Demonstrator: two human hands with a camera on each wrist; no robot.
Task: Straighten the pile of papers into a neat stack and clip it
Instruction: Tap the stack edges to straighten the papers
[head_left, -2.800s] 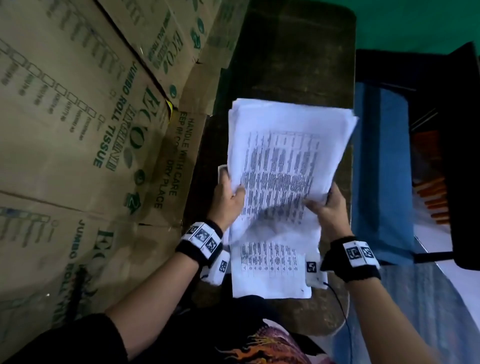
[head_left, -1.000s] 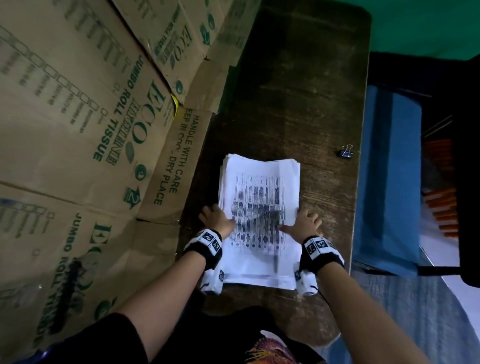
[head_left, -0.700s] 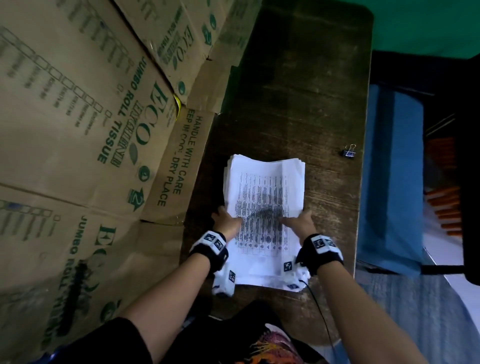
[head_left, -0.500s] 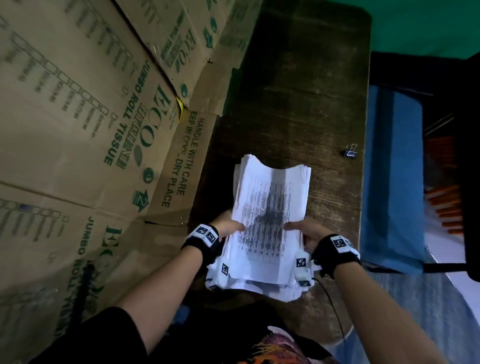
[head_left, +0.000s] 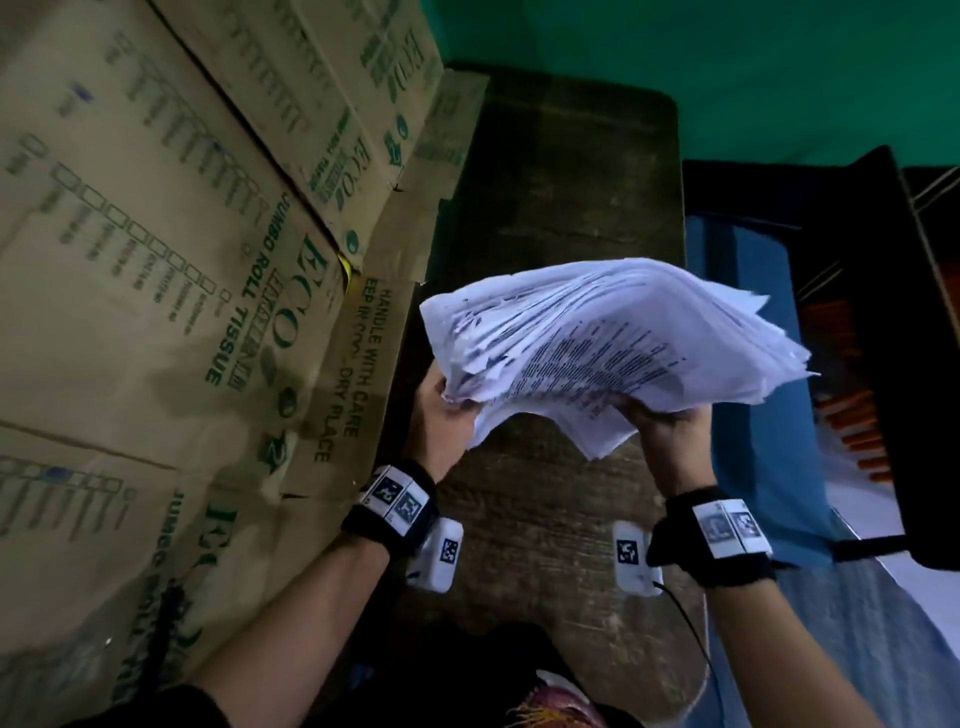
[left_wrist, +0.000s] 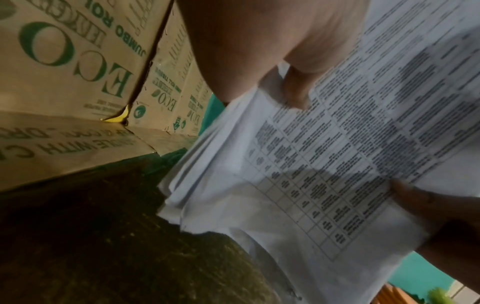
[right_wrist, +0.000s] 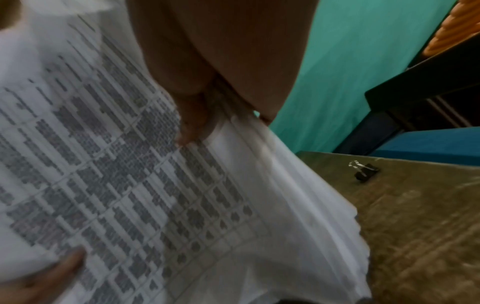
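Both hands hold the pile of papers (head_left: 613, 353) up off the wooden table (head_left: 566, 208), tilted so its far edge fans out toward two o'clock. The left hand (head_left: 441, 415) grips the pile at its nine o'clock side, thumb curled over the printed top sheet; the right hand (head_left: 670, 421) grips the three o'clock side the same way, fingers beneath and thumb on top.

The job looks barely halfway. The sheets are gathered into one bundle, but their edges are ragged and splayed, so squaring them is not finished, and no clip is on them. The binder clip (right_wrist: 366, 171) lies alone on the table, near its right edge and well apart from the pile, untouched.

From the head view the clip is hidden behind the raised sheets; only the right wrist view shows it. The fingers under the pile are out of sight, the print is too blurred to read, and the cardboard boxes (head_left: 156, 260) at nine o'clock are cut off by the frame.
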